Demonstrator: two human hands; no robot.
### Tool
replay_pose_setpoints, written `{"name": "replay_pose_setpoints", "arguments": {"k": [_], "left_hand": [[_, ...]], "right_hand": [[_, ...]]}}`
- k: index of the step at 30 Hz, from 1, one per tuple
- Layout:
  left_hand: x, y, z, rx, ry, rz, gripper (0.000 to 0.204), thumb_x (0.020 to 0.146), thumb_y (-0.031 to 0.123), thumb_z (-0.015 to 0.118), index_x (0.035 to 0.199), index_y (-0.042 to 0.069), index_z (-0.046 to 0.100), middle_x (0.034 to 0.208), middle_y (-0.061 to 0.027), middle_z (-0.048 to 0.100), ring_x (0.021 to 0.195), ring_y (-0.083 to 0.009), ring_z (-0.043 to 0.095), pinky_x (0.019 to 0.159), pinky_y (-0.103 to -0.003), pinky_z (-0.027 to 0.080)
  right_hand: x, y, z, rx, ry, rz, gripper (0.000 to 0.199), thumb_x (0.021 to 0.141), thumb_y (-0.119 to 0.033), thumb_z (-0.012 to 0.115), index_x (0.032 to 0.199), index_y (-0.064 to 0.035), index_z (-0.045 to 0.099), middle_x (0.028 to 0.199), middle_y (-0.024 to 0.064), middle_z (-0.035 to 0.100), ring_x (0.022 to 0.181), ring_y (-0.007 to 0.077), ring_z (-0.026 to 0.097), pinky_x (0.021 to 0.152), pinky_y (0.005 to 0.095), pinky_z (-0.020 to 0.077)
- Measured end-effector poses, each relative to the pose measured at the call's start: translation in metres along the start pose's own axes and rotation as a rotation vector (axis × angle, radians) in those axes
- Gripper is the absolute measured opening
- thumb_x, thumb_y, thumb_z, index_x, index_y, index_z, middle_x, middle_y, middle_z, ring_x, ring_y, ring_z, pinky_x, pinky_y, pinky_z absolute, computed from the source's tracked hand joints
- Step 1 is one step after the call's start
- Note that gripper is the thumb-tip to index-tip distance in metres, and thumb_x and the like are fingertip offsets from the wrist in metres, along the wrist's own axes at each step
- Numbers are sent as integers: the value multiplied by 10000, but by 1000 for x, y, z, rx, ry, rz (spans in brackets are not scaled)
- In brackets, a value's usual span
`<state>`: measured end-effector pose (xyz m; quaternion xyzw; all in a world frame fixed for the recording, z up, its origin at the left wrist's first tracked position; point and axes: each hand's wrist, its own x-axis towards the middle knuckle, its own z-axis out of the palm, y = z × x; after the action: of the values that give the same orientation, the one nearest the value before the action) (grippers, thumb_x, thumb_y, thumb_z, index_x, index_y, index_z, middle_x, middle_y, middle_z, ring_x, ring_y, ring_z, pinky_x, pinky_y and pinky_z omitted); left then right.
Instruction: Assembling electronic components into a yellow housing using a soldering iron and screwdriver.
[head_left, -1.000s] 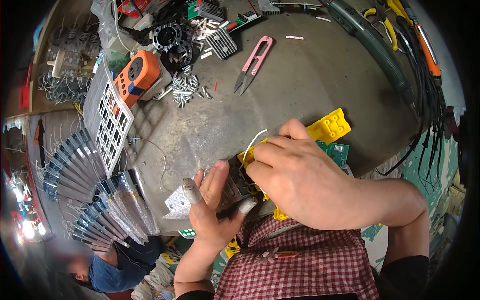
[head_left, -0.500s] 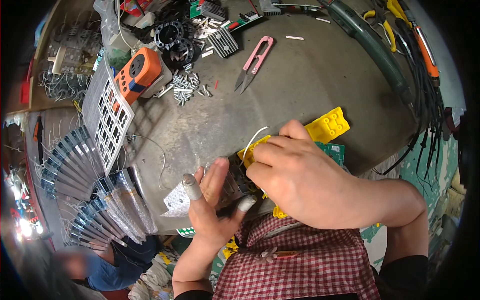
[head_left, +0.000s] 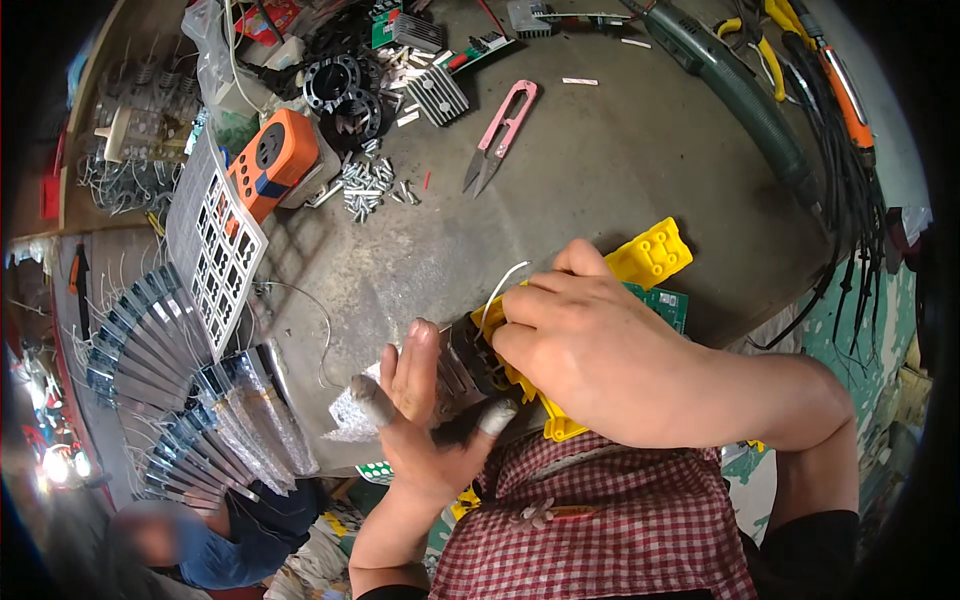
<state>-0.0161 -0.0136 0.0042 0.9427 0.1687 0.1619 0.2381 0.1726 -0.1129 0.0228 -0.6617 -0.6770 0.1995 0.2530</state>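
Observation:
My left hand is at the table's near edge, its fingers spread and several of its fingertips wrapped in grey tape. It rests beside a silvery part that it partly covers. My right hand curls over an opened yellow plastic housing, its fingertips pinched down into it. What they pinch is hidden under the hand. A white wire rises from the housing beside my knuckles. From under my right wrist juts a green circuit board. Bubble wrap lies left of my left hand.
Farther back lie pink-handled snips, a pile of screws, finned heat sinks and an orange socket box. A dark green tool and black cables line the right. Dark strips with wires fan out at left.
My left hand's fingers have shifted slightly, its thumb still spread. My right hand stays over the yellow housing, whose near part shows a little more. The whole view has tilted slightly.

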Motion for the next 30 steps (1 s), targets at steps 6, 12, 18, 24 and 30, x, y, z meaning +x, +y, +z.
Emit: {"name": "replay_pose_setpoints", "arguments": {"k": [6,12,18,24,30], "left_hand": [[1,0,4,-237,-48,-93,942,690,64,782,1428,-77,214,1422,-260,384,1307,-404,408,1087,-453,312],[1,0,9,-354,22,-96,1056,674,-25,736,1446,-69,17,1427,-285,363,1328,-401,381,1101,-434,307],[-3,-2,11,-353,6,-119,1086,671,-43,719,1441,-59,-47,1418,-292,375,1321,-401,392,1100,-437,304],[-3,-1,11,-365,38,-97,1090,711,-1,741,1436,-53,-70,1412,-295,382,1320,-396,394,1102,-435,297],[-2,-1,10,-405,39,-103,1067,731,23,754,1445,-58,-35,1421,-292,370,1327,-380,390,1108,-429,287]], "right_hand": [[0,-3,-2,57,60,4,78,725,-94,591,777,-42,616,811,74,533,864,215,567,835,362,358],[0,-3,-1,29,57,17,80,711,-80,593,768,-28,615,791,81,529,836,214,569,832,364,362],[-2,-2,-2,111,64,-10,92,705,-76,599,781,-26,609,778,83,536,816,207,573,832,354,365],[0,1,0,87,61,11,70,738,-72,583,794,-41,611,769,70,532,816,205,576,847,367,343],[0,3,1,44,63,5,93,755,-88,584,839,-55,607,782,55,538,831,193,579,852,370,329]]}}
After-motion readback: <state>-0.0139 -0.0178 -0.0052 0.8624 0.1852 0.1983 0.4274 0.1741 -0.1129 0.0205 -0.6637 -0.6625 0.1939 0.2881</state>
